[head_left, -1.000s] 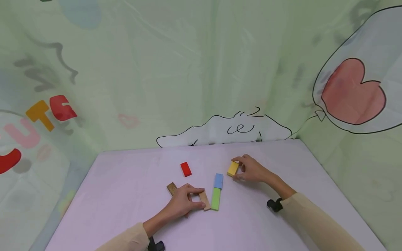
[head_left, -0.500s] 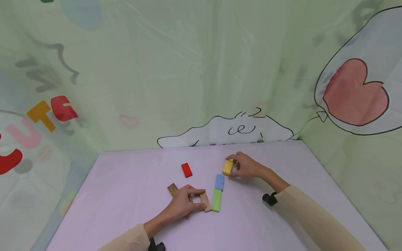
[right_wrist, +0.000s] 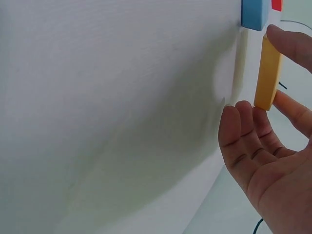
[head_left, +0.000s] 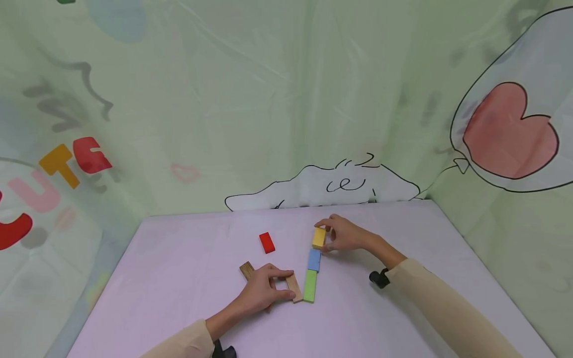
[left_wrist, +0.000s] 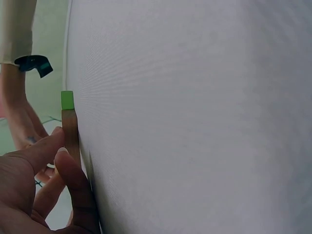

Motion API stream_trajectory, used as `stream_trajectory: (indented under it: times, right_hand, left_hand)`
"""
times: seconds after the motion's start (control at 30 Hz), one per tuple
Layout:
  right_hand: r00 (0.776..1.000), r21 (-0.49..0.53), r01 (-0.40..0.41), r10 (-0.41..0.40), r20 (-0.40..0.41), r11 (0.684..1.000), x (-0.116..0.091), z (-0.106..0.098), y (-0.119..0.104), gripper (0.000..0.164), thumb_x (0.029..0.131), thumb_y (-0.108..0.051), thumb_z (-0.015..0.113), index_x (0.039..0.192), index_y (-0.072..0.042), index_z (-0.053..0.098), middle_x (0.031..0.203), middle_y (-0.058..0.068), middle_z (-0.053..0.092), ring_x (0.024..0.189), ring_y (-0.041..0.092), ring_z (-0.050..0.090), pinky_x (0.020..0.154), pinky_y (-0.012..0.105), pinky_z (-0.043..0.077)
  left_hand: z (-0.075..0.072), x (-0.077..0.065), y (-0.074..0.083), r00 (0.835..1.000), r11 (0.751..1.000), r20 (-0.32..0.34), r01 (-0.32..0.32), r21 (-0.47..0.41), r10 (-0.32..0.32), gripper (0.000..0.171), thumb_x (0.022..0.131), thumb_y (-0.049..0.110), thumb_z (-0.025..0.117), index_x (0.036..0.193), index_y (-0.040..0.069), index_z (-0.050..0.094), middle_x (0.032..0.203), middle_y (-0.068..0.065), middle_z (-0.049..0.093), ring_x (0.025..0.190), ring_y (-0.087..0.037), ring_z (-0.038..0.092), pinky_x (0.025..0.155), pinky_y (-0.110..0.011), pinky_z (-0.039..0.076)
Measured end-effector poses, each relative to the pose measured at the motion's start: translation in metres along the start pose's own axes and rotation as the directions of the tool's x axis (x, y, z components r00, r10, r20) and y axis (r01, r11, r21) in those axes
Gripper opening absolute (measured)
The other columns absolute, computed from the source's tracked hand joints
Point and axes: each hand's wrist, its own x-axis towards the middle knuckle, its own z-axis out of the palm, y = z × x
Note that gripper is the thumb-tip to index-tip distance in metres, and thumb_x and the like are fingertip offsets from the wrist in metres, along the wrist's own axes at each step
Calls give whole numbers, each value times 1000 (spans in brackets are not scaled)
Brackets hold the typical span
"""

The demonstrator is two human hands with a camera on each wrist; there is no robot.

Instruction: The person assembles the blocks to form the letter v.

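My right hand (head_left: 346,234) pinches a yellow block (head_left: 319,238) by its two ends, just beyond a blue block (head_left: 314,260). In the right wrist view the yellow block (right_wrist: 268,73) stands a little off the table, apart from the blue block (right_wrist: 254,14). A green block (head_left: 310,286) continues the row toward me, end to end with the blue one. My left hand (head_left: 261,290) holds a light wooden block (head_left: 294,288) between thumb and fingers. Its near corner meets the green block; the left wrist view shows the green end (left_wrist: 67,100) beyond the wooden piece.
A red block (head_left: 267,242) lies alone farther back, left of the row. Behind my left hand a dark wooden block (head_left: 246,270) is partly hidden. The pale table (head_left: 188,263) ends at a printed cloth backdrop (head_left: 250,99).
My right hand has carried the yellow block leftward, from right of the row to the blue block's far end. The left hand and the wooden block stay in place.
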Motion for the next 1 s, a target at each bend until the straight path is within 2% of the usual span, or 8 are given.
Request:
stream_trajectory:
  times: [0.57,1.0]
  right_hand:
    - [998,-22,-19,20,58,1000,8,0,-3,69,85,-25,90,146,-10,61,124,14,60,95,18,56,81,29,51]
    - [997,-21,-9,10,71,1000,9,1,-1,69,86,-26,90,146,-11,61,124,14,60,95,19,57,80,28,51]
  left_hand:
    - [0,0,-2,1000,1000,3,-6,7,6,53,85,32,91,134,23,75,107,-2,64,58,-12,49,44,-20,39]
    - [-1,-1,-2,1000,1000,4,-8,-12,8,52,84,31,91,133,21,76,106,-3,64,58,-11,48,44,-21,40]
